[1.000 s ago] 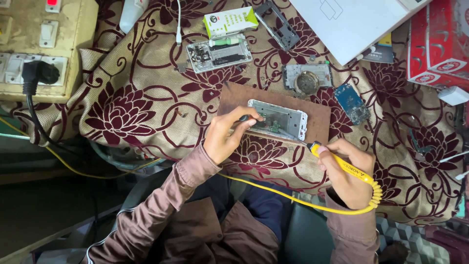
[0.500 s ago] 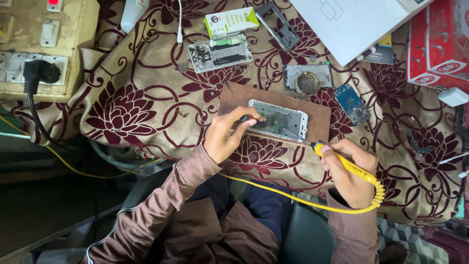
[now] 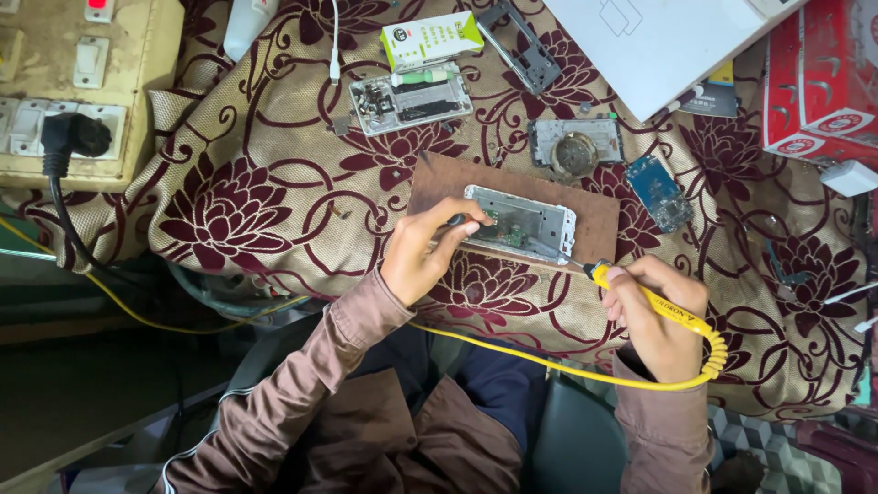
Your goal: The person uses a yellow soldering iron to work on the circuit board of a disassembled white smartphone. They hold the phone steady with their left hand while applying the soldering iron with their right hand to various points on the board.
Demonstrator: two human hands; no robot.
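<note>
An opened phone body lies on a brown wooden board on a floral cloth. My left hand grips a thin dark tool whose end reaches into the phone's left part. My right hand holds a yellow soldering iron like a pen, and the metal tip touches the phone's lower right edge. A yellow cord runs from the iron across my lap.
Another opened phone frame, a green-and-white box, a round-part board, a blue circuit board and a white laptop lie behind. A switchboard with a black plug sits left; red boxes right.
The right hand with the soldering iron has shifted slightly, keeping the tip at the phone's lower right edge. The left hand stays in place.
</note>
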